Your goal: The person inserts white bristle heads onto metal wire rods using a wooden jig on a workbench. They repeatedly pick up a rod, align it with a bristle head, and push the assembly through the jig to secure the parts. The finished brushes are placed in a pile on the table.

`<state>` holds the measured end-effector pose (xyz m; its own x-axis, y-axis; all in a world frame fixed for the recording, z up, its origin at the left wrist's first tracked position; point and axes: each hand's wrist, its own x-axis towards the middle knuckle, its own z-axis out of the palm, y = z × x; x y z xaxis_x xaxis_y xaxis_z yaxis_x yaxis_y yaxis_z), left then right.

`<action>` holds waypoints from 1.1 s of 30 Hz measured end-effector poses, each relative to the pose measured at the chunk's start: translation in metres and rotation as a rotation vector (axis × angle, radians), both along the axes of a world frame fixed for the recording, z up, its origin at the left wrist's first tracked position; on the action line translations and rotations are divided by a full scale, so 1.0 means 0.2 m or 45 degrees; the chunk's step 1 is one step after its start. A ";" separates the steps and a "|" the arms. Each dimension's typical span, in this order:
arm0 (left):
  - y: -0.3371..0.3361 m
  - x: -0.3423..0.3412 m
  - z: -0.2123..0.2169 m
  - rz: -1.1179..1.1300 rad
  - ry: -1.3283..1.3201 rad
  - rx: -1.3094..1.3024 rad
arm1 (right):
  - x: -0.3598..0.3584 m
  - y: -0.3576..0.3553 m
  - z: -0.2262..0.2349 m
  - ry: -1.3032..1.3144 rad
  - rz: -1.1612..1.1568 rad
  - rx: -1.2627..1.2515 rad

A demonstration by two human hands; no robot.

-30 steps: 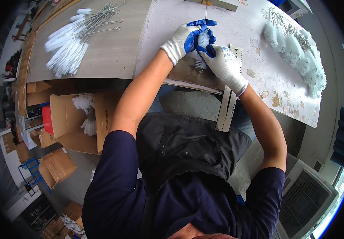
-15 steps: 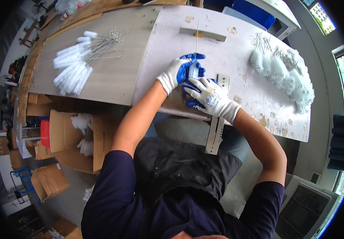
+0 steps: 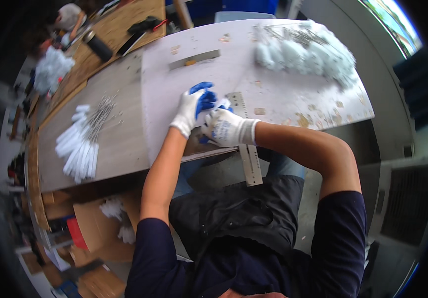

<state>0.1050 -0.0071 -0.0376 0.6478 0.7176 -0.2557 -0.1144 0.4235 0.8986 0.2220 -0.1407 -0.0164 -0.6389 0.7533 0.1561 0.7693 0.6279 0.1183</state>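
White-and-blue gloved, the left hand [image 3: 197, 105] in the head view now has its fingers apart; the thin upright metal wire above it is gone, suggesting a released hold. Blurred, a small pale piece [image 3: 223, 104] shows at the gloved right hand [image 3: 222, 126], over the chipped whitish worktop [image 3: 162, 94]; whether clamped, I cannot tell.

Centre: gloves [image 3: 189, 110] were white with blue fingers. Left: brushes [image 3: 79, 142] showed white. Lower centre: apron [image 3: 233, 216] was black. Right: pale tabletop [image 3: 288, 99] bore brown patches.

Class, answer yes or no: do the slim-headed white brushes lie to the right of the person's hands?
No, the slim-headed white brushes lie to the left of the gloved left hand.
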 end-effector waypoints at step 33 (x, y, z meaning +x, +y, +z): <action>-0.78 -0.76 -0.04 -0.089 0.016 -0.517 | -0.03 -0.08 0.22 0.303 -0.597 -0.871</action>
<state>-0.0468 -0.1630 -0.0457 0.6864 0.5109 -0.5175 -0.0627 0.7506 0.6578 0.2154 -0.1577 0.0267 -0.2463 0.9085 -0.3376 0.9232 0.1138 -0.3672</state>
